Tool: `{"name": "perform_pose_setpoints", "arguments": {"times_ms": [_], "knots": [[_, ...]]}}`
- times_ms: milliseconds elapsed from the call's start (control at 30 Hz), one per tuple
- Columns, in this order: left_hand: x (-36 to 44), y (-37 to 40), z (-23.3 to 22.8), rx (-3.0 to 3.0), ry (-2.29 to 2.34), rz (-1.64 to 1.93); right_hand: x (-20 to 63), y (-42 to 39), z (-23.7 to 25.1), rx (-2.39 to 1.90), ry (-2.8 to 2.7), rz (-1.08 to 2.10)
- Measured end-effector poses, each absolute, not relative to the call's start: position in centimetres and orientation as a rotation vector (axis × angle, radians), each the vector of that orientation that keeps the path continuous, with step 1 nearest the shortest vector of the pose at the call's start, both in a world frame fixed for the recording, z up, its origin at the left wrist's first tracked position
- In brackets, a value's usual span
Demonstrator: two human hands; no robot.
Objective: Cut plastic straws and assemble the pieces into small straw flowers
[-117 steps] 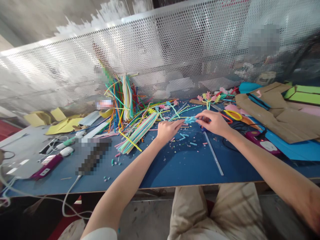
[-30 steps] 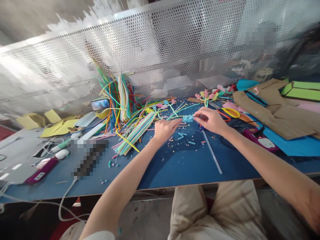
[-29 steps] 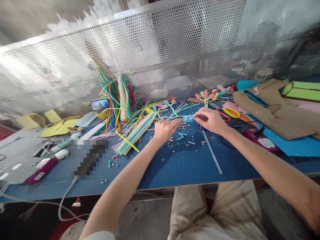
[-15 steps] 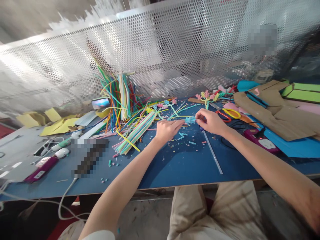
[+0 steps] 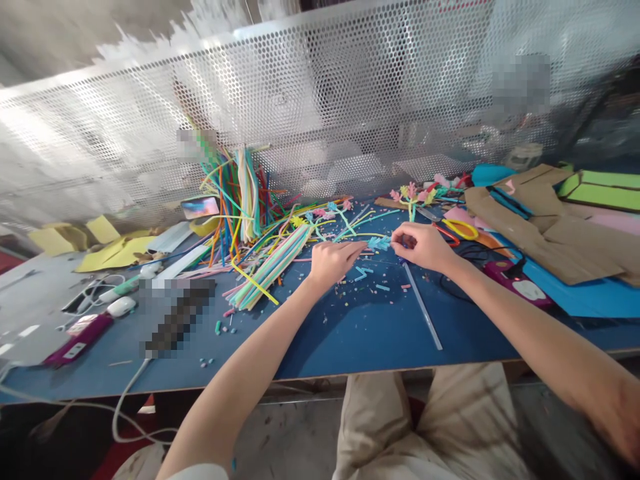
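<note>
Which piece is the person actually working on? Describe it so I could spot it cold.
On the blue table, find the two hands meeting near the middle. Between the left hand and right hand sits a small light-blue frilled straw piece, the only bit pinched by fingers rather than lying loose.

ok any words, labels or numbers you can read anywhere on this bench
None can be read.
Purple device: its white label is too small and blurred.
Second purple device: its white patch shows no legible marks.
Phone: the screen is a bright blur.
Patches near the straws and on the blue table are pixelated.
</note>
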State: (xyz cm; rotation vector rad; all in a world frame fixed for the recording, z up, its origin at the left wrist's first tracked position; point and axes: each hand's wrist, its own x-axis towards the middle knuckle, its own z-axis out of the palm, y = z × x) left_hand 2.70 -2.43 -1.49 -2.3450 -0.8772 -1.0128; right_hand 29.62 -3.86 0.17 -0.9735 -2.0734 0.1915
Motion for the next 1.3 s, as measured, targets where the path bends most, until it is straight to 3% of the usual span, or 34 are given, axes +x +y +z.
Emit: {"name": "perform_pose_setpoints", "arguments": {"times_ms": [500, 1300], "knots": [[1.8, -2.0, -1.2, -2.287, -1.088, -1.085, 30.1, -4.1, 0.9, -0.956, -1.971, 0.140], [2.0, -2.2, -0.9, -2.307, -1.061, -1.129, 30.4, -3.7, 0.6, -1.076, -2.110, 0.235]]}}
